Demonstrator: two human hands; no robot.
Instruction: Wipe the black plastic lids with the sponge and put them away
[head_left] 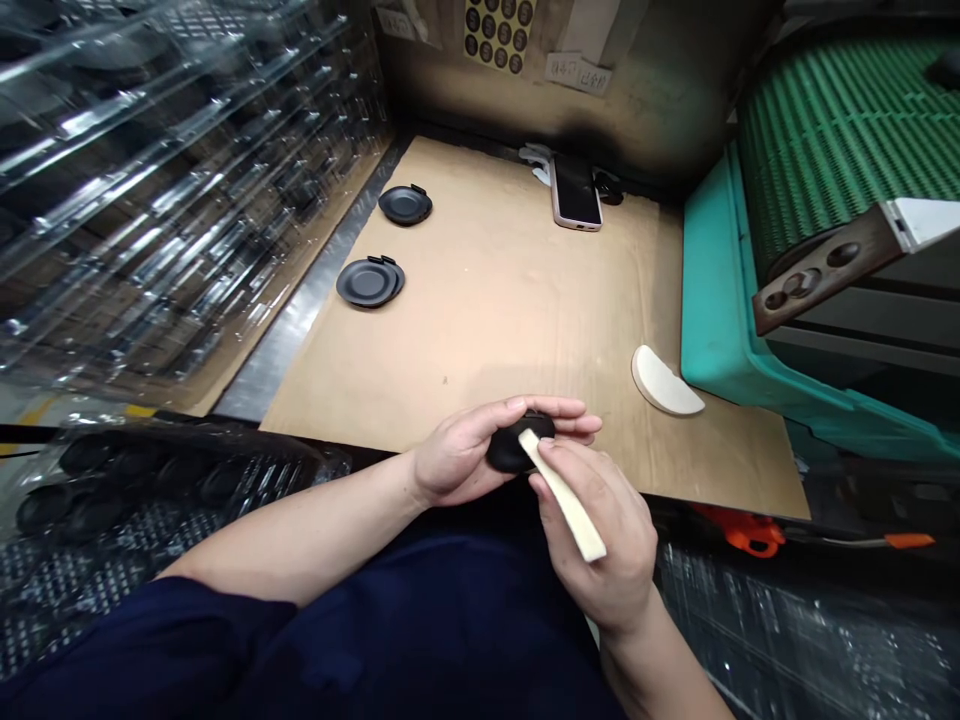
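Head view is showing me both hands working just over the near edge of the counter point(487, 330), a bench topped with brown cardboard. My left hand point(461, 458) is curling around a small black round plastic piece point(508, 452), fingers above and thumb below, so the piece is sitting cradled with one face turned toward the other hand. My right hand point(604, 535) is closing on a flat cream-coloured stick point(564, 497), gripping it along its length. The stick's upper tip is touching the black piece's face, and I judge that is why the left hand is bracing it so firmly (a loose hold would let it slip).

Farther back, a black round plastic lid point(370, 281) and a second black lid point(405, 204) are lying flat near the counter's left edge, well apart from the hands. A white half-round pad point(664, 382) is resting just beside the teal machine housing point(712, 300). A pink-cased phone point(576, 192) is lying by the back wall. Clear plastic trays point(150, 160) are standing stacked on my left.
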